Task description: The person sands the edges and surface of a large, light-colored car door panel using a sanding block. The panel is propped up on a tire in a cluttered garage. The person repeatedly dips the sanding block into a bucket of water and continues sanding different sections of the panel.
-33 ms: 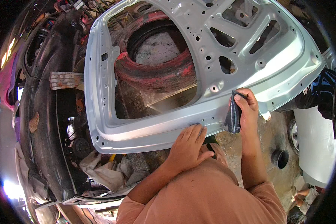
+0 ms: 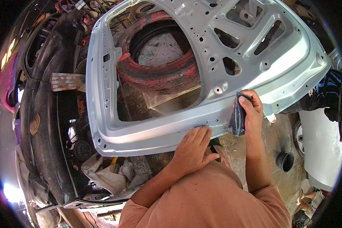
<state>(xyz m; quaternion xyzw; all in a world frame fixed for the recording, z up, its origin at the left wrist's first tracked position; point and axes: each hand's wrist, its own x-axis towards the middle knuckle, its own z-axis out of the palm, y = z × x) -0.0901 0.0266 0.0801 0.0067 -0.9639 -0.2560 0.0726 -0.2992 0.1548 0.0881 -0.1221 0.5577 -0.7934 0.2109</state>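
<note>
A silver car panel (image 2: 171,133), a tailgate or door frame with a big window opening and several cut-outs, lies in front of me. My left hand (image 2: 193,147) rests on its near edge, fingers stretched out flat and thumb pointing right, with nothing held. Further right, my right hand (image 2: 250,107) pinches a dark grey folded sheet (image 2: 236,121) between thumb and fingers. That sheet is narrow at the top, wider below, and hangs over the panel's near edge. Whether it is sandpaper or plastic, I cannot tell.
Through the window opening shows a red-stained tyre (image 2: 159,78). A black bumper (image 2: 45,114) stands along the left, with a crumpled pale cloth (image 2: 106,176) near it. To the right are a black cup-like container (image 2: 285,162) on the floor and a white curved body part (image 2: 321,148).
My left hand has slid very slightly to the right along the panel's edge. The right hand and the folded sheet look unmoved.
</note>
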